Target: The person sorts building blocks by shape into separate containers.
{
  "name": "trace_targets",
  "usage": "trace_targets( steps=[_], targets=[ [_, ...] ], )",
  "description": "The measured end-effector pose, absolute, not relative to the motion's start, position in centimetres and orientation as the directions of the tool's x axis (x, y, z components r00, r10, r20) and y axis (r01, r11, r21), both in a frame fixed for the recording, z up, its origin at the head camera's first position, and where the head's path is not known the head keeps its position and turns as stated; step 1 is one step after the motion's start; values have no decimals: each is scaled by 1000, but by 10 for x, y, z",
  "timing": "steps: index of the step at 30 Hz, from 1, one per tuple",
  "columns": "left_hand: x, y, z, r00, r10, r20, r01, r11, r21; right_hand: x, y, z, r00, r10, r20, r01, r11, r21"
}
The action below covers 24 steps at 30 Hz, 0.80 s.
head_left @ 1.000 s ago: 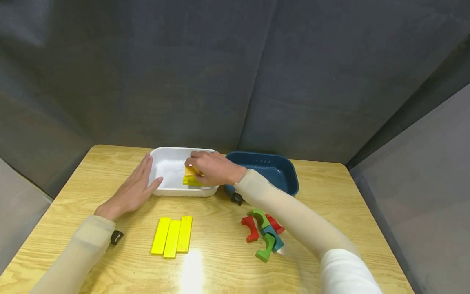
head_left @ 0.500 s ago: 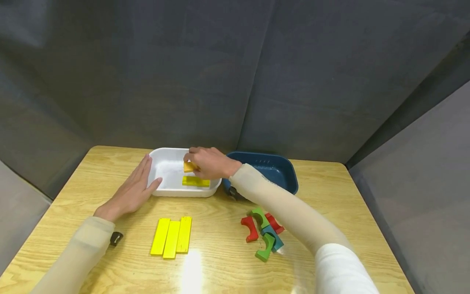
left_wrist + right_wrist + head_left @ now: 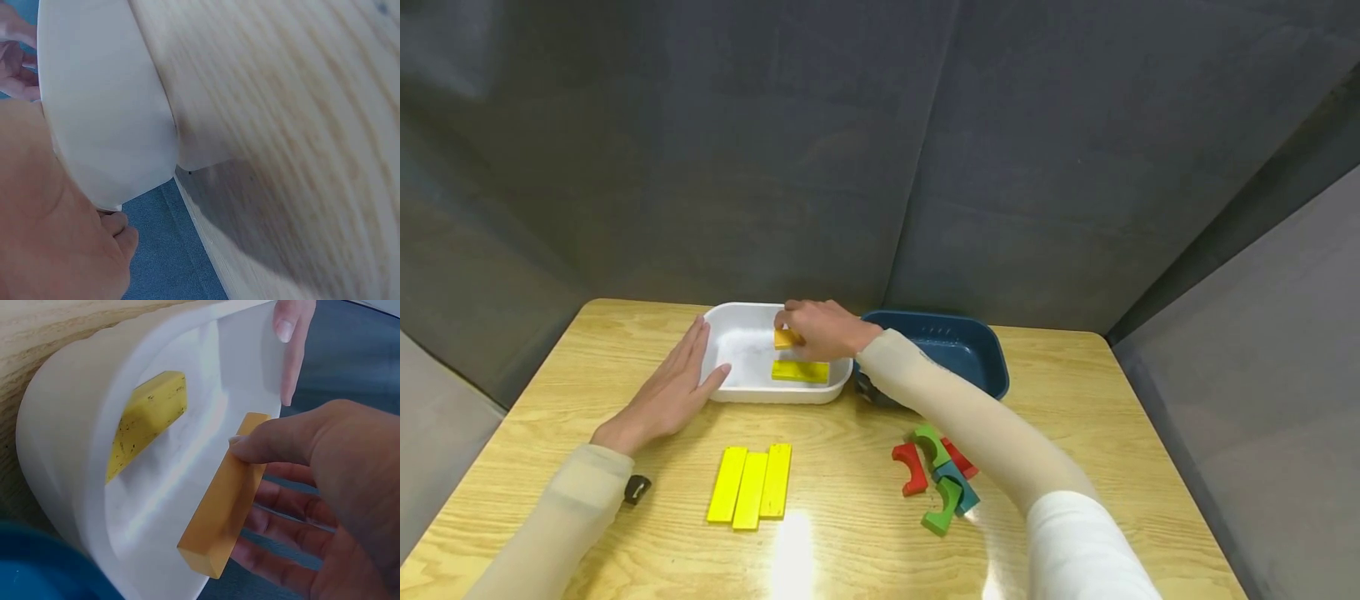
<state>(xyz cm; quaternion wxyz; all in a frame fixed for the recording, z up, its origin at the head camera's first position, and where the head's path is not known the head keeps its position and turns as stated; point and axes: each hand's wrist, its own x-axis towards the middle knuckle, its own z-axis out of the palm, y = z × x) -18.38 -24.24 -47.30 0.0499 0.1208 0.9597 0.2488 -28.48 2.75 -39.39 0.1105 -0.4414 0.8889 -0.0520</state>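
My right hand (image 3: 827, 327) pinches an orange rectangular block (image 3: 225, 500) between thumb and fingers, inside the far right part of the white tray (image 3: 730, 390). Below that block, a yellow block (image 3: 800, 372) lies on the tray floor near the front wall; dark specks mark it in the right wrist view. My left hand (image 3: 670, 387) rests along the left end of the tray with its fingers straight and thumb spread at the front rim. In the left wrist view, the palm (image 3: 56, 212) lies against the white wall.
A dark blue tray (image 3: 1000, 367) stands right of the white one, partly behind my right forearm. Three yellow planks (image 3: 749, 490) lie side by side in front. Several arched blocks, red (image 3: 911, 468) and green (image 3: 943, 508), lie with a blue block (image 3: 958, 486) at right.
My right hand has lifted the orange block off the yellow one and moved it slightly back, which leaves the yellow block in fuller view. The left hand stays at the tray's end.
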Motion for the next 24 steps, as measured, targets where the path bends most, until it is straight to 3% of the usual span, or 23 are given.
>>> trace_targets(
  steps=[24],
  targets=[
    [-183, -242, -472, -963, 269, -15, 225, 835, 501, -298, 20, -410, -623, -764, -168, -738, 645, -198]
  ],
)
